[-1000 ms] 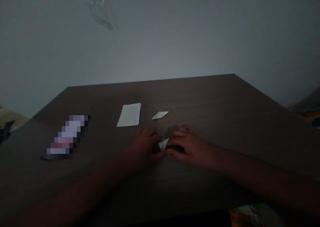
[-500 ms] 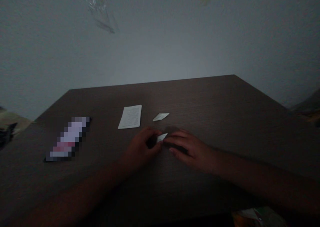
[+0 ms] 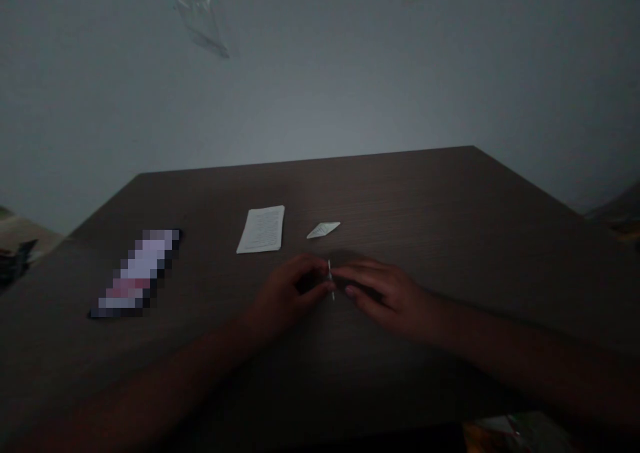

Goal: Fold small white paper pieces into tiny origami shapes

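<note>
A small folded paper point(image 3: 331, 278) stands nearly edge-on between my hands, showing as a thin white line. My left hand point(image 3: 287, 293) curls with thumb and fingertips closed at the paper's left side. From the right, my right hand point(image 3: 385, 290) reaches its outstretched fingertips to the paper's upper part, while its thumb stays apart from it. Just beyond the hands, a diamond-shaped folded paper point(image 3: 323, 230) with print on it lies flat. Further left is a stack of printed paper sheets point(image 3: 261, 230).
A phone point(image 3: 140, 270) with a blurred-out screen lies at the left of the dark wooden table point(image 3: 400, 200). Behind rises a pale wall point(image 3: 340, 80) with a clear plastic bag point(image 3: 200, 16) on it. Shiny packaging point(image 3: 510, 433) shows below the table's front edge.
The folded paper between my hands has turned from showing its printed face to standing edge-on. My right thumb has drawn away from it. The other papers and the phone stay put.
</note>
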The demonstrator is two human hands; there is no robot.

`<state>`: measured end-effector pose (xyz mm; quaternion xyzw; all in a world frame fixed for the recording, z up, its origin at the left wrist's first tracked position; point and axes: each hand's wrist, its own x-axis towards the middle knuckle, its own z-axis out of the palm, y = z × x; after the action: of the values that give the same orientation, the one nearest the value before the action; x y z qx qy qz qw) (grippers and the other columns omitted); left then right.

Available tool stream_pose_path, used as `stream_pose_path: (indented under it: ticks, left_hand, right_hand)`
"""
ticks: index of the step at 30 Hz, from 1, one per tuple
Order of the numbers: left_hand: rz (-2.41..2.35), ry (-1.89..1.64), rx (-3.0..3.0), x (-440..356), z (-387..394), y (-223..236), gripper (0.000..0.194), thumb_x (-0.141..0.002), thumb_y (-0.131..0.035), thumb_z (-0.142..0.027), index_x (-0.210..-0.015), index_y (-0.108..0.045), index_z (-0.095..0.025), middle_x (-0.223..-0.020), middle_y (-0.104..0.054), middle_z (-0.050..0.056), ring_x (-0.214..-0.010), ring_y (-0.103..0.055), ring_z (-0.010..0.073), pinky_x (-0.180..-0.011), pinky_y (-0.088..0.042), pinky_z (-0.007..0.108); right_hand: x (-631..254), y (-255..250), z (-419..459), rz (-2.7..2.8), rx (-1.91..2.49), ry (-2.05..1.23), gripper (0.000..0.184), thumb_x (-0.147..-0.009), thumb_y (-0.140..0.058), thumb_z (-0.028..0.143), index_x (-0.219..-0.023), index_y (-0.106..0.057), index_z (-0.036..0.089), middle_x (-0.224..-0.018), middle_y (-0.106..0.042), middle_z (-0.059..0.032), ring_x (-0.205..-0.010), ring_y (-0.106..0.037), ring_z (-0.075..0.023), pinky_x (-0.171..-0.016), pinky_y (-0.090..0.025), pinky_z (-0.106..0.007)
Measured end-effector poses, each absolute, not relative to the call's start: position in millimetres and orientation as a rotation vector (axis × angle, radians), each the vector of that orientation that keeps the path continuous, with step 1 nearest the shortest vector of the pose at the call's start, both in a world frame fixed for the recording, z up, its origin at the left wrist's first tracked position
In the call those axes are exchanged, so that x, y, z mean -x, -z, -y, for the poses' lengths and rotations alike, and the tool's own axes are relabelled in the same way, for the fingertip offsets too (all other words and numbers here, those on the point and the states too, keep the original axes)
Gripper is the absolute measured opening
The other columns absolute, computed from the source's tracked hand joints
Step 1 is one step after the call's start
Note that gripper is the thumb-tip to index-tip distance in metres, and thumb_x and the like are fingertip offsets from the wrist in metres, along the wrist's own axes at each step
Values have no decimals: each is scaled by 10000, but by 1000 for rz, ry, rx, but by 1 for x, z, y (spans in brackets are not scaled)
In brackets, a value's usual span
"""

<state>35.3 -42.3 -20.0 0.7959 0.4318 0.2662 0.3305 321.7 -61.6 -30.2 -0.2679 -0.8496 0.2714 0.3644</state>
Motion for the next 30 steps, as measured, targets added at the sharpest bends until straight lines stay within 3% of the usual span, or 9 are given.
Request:
stream_pose_path:
  ticks: [6,22,30]
  left_hand:
    - [-1129,-652,-2181,-35,41,23,179,-1119,-850,-309,-1289,-856,-255,-1270,-905,81,-1182,-863,305,-1114,-698,501]
    - [-1078,-643,-2200,-33,38,24,121,-1088,-880,-293,-1206,-870,-271,-1250,-902,69,-1162,-838,314,-1166,-682,504]
    - [-1082,-649,-2250,-31,36,22,115,-1109,-875,-321,-1211,-895,-271,-1187,-907,68,-1213,-813,328,-1183,-668,529]
  right_hand:
    - [-324,32,56,2255,682,-707,468,-1251,-603,174,-1657,-800,299,-1395,-920,-113,-1271,-869,-276,-1128,-728,-490]
    - [-336,34,47,2499,615,-441,495,-1214,-618,112,-1658,-796,237,-1636,-844,-173,-1500,-814,-298,-1297,-671,-530]
    - [-334,28,49,2547,669,-276,396,-1193,-697,124,-1555,-837,207,-1533,-885,-179,-1413,-850,-323,-1270,-682,-551]
